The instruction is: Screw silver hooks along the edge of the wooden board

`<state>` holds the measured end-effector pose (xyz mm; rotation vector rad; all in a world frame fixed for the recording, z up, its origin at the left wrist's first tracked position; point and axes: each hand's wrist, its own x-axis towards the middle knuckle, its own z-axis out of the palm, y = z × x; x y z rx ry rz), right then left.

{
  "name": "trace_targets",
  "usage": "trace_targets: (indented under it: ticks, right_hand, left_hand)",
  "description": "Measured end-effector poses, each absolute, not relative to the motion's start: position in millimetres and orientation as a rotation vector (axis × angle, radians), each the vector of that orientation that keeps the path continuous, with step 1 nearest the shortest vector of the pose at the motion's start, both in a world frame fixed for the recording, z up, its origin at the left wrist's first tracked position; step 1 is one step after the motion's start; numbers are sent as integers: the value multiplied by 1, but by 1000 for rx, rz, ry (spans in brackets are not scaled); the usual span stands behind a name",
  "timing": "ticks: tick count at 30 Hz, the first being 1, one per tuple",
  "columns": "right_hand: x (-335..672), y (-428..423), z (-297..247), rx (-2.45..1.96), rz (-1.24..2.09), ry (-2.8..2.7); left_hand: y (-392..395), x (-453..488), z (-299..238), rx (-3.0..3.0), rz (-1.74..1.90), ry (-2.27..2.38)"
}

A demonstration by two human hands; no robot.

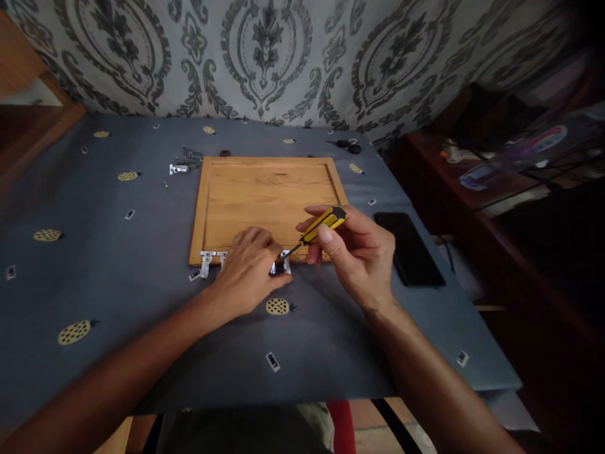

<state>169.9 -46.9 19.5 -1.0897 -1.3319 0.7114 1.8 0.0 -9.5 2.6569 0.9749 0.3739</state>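
A wooden cabinet door panel (pixel 269 195) lies flat on a table under a grey-blue cloth (pixel 118 265). Metal hinges (pixel 208 258) sit along its near edge. My left hand (pixel 248 271) rests over the near edge with fingers curled, pressing on a hinge (pixel 286 260) that is partly hidden under it. My right hand (pixel 354 252) grips a yellow-and-black screwdriver (pixel 319 228), held slanted, its tip down at that hinge beside my left fingers.
A black phone (pixel 409 247) lies on the cloth right of the panel. Loose metal hardware (pixel 182 165) sits beyond the panel's far left corner, keys (pixel 348 145) at the far right. A dark wooden side table (pixel 496 189) stands to the right. Patterned wallpaper is behind.
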Motion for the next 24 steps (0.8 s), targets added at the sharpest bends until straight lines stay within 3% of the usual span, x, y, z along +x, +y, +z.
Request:
trace_targets:
  ticks: [24]
  right_hand:
    - [167,-49,23,-1155,663,-1261]
  left_hand:
    - [0,2,-11,2630,403,959]
